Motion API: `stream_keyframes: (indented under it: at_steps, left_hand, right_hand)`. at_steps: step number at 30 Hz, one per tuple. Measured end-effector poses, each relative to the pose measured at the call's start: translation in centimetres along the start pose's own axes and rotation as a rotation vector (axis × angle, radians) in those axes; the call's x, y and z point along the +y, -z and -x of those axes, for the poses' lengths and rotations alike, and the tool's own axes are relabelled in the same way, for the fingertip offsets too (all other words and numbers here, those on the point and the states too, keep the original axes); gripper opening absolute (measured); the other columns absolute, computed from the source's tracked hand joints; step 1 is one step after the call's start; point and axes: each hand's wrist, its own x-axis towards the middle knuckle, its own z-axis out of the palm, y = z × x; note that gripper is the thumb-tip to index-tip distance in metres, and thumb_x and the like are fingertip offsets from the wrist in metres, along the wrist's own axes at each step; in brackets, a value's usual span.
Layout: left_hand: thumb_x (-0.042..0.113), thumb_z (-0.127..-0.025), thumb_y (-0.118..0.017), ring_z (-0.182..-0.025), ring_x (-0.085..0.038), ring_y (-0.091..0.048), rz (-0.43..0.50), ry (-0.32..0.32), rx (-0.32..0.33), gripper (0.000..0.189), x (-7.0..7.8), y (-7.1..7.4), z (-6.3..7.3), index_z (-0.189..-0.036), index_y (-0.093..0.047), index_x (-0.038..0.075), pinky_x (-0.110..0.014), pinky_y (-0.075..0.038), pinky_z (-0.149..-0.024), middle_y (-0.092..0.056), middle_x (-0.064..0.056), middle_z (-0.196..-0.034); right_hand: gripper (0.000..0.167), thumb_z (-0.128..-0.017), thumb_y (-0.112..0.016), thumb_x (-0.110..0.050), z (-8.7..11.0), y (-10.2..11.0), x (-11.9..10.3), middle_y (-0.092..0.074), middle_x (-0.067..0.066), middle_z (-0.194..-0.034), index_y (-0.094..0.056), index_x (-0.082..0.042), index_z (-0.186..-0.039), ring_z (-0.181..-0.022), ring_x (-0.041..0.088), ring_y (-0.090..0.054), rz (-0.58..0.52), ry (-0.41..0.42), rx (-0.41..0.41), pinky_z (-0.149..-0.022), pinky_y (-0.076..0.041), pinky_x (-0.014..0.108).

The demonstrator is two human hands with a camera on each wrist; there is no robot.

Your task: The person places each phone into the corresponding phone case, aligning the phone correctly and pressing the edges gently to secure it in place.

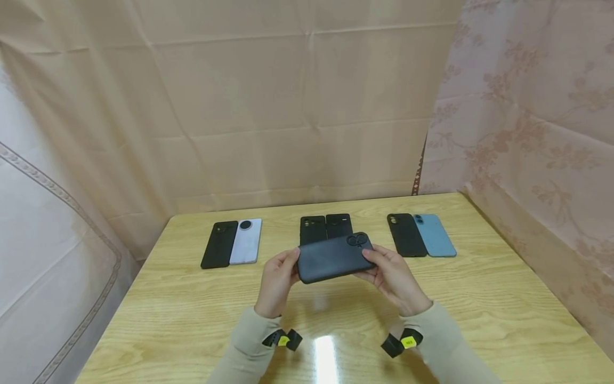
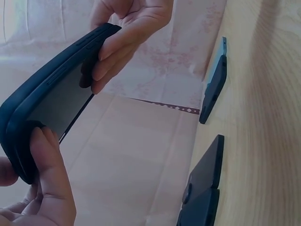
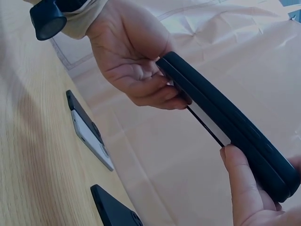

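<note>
A dark phone case (image 1: pixel 331 260) is held above the table by both hands, its back and round camera rings facing up. My left hand (image 1: pixel 277 285) grips one short end, thumb on top and fingers underneath. Around the camera end, my right hand (image 1: pixel 397 278) pinches it with the thumb near the rings. From below, in the left wrist view, a glossy phone screen (image 2: pixel 61 101) shows inside the case's rim. The right wrist view shows the long edge (image 3: pixel 225 113) with side buttons and a light reflection on the screen.
Behind lie pairs: a black case (image 1: pixel 219 244) beside a white phone (image 1: pixel 246 241) at left, two dark pieces (image 1: pixel 313 229) in the middle, a black case (image 1: pixel 406 234) beside a blue phone (image 1: pixel 435 236) at right. Cloth curtains (image 1: pixel 288 106) border the wooden table (image 1: pixel 192 320).
</note>
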Motion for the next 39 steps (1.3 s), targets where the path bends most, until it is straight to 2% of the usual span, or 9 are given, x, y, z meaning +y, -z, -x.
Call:
stream_keyframes:
  at_steps: [5,10,18,29,35,39]
  left_hand:
    - [0.026,-0.103,-0.049,-0.078,-0.01,-0.064,0.034,0.013,-0.01,0.038,0.5,0.1,0.2,-0.117,-0.063,-0.006,-0.022,-0.057,-0.071,-0.067,0.001,-0.088]
    - [0.025,-0.103,-0.049,-0.083,-0.011,-0.066,0.038,0.005,-0.009,0.038,1.0,0.3,0.4,-0.121,-0.061,-0.006,-0.024,-0.059,-0.077,-0.068,-0.002,-0.095]
    - [0.024,-0.101,-0.054,-0.08,-0.01,-0.068,0.086,0.027,-0.017,0.036,1.2,0.4,0.8,-0.117,-0.062,-0.006,-0.026,-0.06,-0.077,-0.071,0.001,-0.088]
    - [0.03,-0.094,-0.067,-0.077,-0.016,-0.069,-0.015,-0.002,-0.071,0.038,0.9,-0.1,1.4,-0.107,-0.064,-0.006,-0.031,-0.06,-0.075,-0.07,-0.006,-0.084]
    - [0.023,-0.094,-0.066,-0.076,-0.016,-0.069,-0.035,0.002,-0.07,0.031,1.0,-0.2,1.5,-0.105,-0.065,-0.006,-0.031,-0.06,-0.074,-0.071,-0.013,-0.086]
    - [0.025,-0.094,-0.067,-0.076,-0.016,-0.069,-0.05,-0.003,-0.07,0.033,1.1,-0.2,1.6,-0.105,-0.065,-0.006,-0.03,-0.06,-0.074,-0.071,-0.011,-0.085]
  right_hand:
    - [0.058,-0.103,-0.049,-0.014,0.2,-0.2,0.0,-0.07,0.002,-0.119,-0.024,0.01,-0.15,-0.102,0.014,-0.07,-0.02,0.018,0.011,-0.089,-0.057,0.03]
    - [0.056,-0.103,-0.049,-0.014,0.3,-0.3,0.0,-0.069,0.001,-0.116,-0.026,0.008,-0.15,-0.1,0.013,-0.071,-0.024,0.03,0.063,-0.087,-0.058,0.029]
    - [0.053,-0.104,-0.046,-0.014,0.3,-0.5,0.0,-0.07,-0.003,-0.11,-0.028,0.008,-0.149,-0.098,0.011,-0.071,-0.026,0.043,0.1,-0.087,-0.058,0.028]
    - [0.054,-0.105,-0.046,-0.015,0.5,-0.6,-0.2,-0.071,-0.004,-0.111,-0.026,0.008,-0.149,-0.102,0.01,-0.07,-0.068,0.048,0.089,-0.088,-0.057,0.028]
    - [0.054,-0.105,-0.046,-0.015,0.5,-0.7,-0.2,-0.071,-0.004,-0.11,-0.026,0.008,-0.149,-0.102,0.009,-0.07,-0.067,0.05,0.095,-0.088,-0.057,0.028]
    - [0.054,-0.105,-0.046,-0.016,0.5,-0.7,-0.1,-0.072,-0.004,-0.109,-0.027,0.009,-0.149,-0.101,0.01,-0.07,-0.056,0.055,0.092,-0.087,-0.057,0.028]
